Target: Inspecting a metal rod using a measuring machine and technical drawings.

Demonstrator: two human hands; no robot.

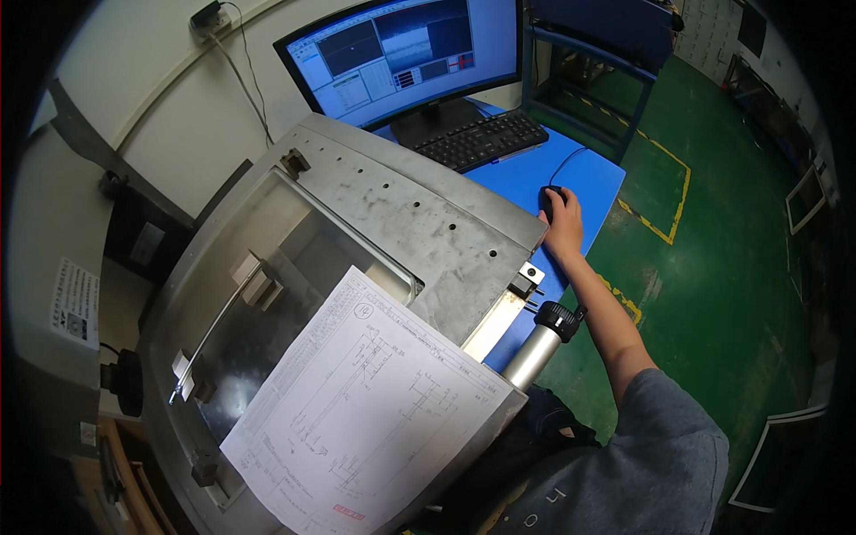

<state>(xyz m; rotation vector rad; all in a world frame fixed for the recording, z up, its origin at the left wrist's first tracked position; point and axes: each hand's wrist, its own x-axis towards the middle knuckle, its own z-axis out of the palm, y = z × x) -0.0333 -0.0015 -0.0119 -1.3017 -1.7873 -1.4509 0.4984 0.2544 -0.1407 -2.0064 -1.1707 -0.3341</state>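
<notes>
Head view: right hand (563, 225) on mouse (547, 204), keyboard (477, 141) near; drawing (374, 406) overlaps glass (259, 343).

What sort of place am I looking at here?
Likely a factory workshop, perhaps a measuring or inspection station: a metal machine bed with a technical drawing lying over it, a computer monitor beyond, and a green floor with yellow line markings.

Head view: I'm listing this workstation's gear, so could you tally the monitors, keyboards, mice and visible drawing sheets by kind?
Monitor: 1
Keyboard: 1
Mouse: 1
Visible drawing sheet: 1
Total: 4
</notes>
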